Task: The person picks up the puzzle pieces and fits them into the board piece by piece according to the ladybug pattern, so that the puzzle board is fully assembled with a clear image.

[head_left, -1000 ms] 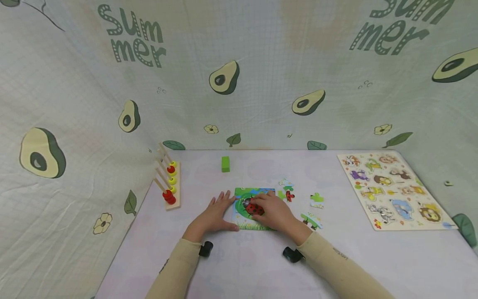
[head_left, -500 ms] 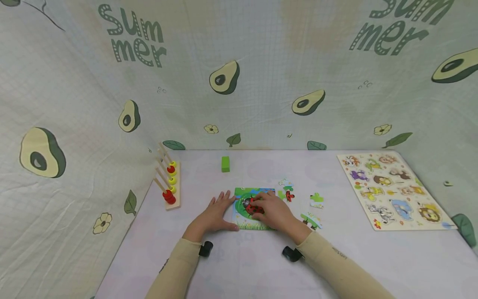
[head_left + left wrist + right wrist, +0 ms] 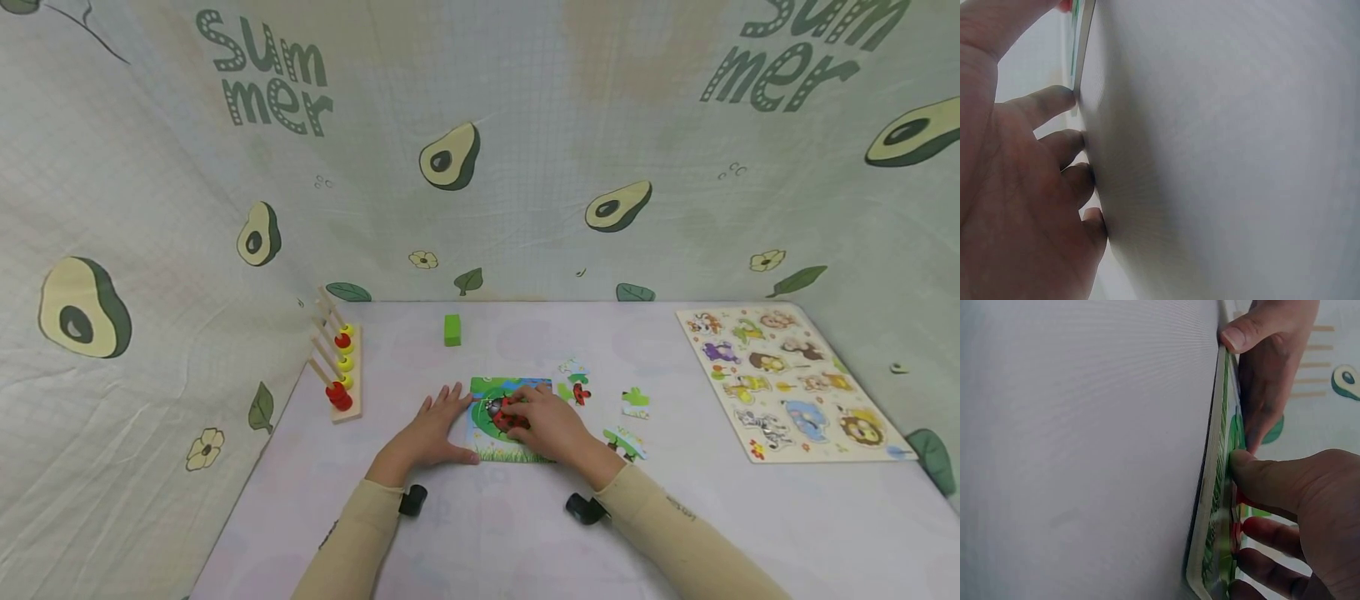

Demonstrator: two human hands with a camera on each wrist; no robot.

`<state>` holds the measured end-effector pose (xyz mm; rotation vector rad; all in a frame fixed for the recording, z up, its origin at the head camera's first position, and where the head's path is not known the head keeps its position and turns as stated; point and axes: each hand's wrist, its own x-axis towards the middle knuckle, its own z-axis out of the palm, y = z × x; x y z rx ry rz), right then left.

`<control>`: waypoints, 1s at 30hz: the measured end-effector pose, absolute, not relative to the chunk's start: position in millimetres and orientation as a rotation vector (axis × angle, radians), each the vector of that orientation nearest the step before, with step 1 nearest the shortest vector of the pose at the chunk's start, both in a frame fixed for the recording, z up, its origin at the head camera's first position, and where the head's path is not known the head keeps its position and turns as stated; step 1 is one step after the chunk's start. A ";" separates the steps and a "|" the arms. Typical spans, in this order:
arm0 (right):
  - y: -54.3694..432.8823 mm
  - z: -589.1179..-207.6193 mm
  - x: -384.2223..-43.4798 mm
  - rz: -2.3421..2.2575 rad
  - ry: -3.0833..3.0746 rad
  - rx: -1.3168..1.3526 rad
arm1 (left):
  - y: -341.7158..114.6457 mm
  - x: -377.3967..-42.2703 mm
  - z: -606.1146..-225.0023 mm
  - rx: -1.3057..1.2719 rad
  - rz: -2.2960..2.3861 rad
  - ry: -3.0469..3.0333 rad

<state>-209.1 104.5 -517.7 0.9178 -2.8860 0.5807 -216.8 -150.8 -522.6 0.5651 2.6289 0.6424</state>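
Observation:
A flat jigsaw puzzle [image 3: 501,451] with a ladybug picture lies on the table between the two hands. My left hand [image 3: 429,429] is spread beside its left edge, with the thumb at the lower left corner and the index fingertip near the upper part of that edge. Over the picture, my right hand [image 3: 553,423] has bent fingers and thumb on a red ladybug piece [image 3: 514,419]. In the right wrist view, the right thumb [image 3: 1266,478] and fingertips touch the puzzle's face. The right hand hides the puzzle's right part.
Loose puzzle pieces lie to the right, among them a red-and-green piece [image 3: 581,393], a green-and-white piece [image 3: 636,402] and a longer piece [image 3: 626,442]. A green block [image 3: 452,330] stands behind. Left is a bead stacker [image 3: 356,400]; right is an animal peg board [image 3: 798,383].

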 end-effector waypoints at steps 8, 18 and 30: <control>104.9 -517.2 -209.4 0.602 -2.906 0.921 | -151.1 -215.4 -521.4 0.576 0.666 2.630; 109.3 -517.9 -209.1 0.731 -2.928 0.875 | -150.2 -214.9 -518.9 0.569 0.660 2.627; 134.0 -515.8 -207.0 0.771 -2.900 0.766 | -148.7 -215.0 -517.9 0.554 0.675 2.637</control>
